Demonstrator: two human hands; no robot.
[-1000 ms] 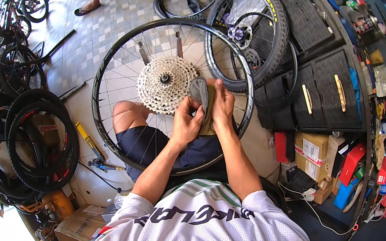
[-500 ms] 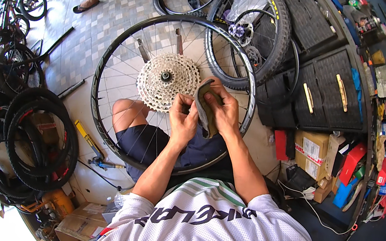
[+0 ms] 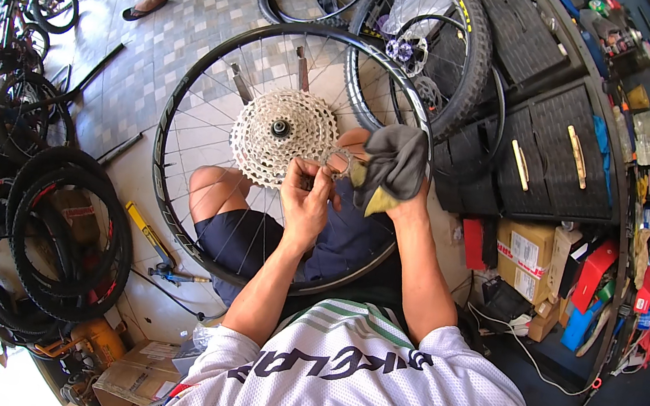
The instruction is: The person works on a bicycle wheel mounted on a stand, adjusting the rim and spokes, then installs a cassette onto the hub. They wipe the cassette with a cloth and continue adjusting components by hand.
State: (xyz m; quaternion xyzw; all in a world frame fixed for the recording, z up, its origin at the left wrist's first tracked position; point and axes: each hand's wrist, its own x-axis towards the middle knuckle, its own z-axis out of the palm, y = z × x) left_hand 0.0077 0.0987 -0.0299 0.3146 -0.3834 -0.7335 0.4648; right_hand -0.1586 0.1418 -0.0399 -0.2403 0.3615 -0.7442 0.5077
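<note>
A bicycle wheel (image 3: 161,181) without a tyre lies across my lap, with a large silver cassette (image 3: 259,141) at its hub. Over the cassette's lower right edge, my left hand (image 3: 304,204) is closed in a pinch on a small, thin metal ring (image 3: 344,159), which looks like a small sprocket. My right hand (image 3: 404,208) grips a dark grey and yellowish cloth (image 3: 396,161). The cloth drapes over most of that hand and hides its fingers. It lies right beside the ring; whether they touch, I cannot tell.
A wheel with a knobby tyre (image 3: 473,75) lies beyond the lap wheel, near black drawers (image 3: 545,150). Loose tyres (image 3: 16,244) are stacked at the left, by a yellow tool (image 3: 145,229). Cardboard boxes (image 3: 528,250) stand at the right. Another person's feet (image 3: 150,3) are at the far left.
The cloth was folded between both hands; now it hangs over the back of my right hand, which has shifted right. The small metal ring has come into sight at my left fingertips.
</note>
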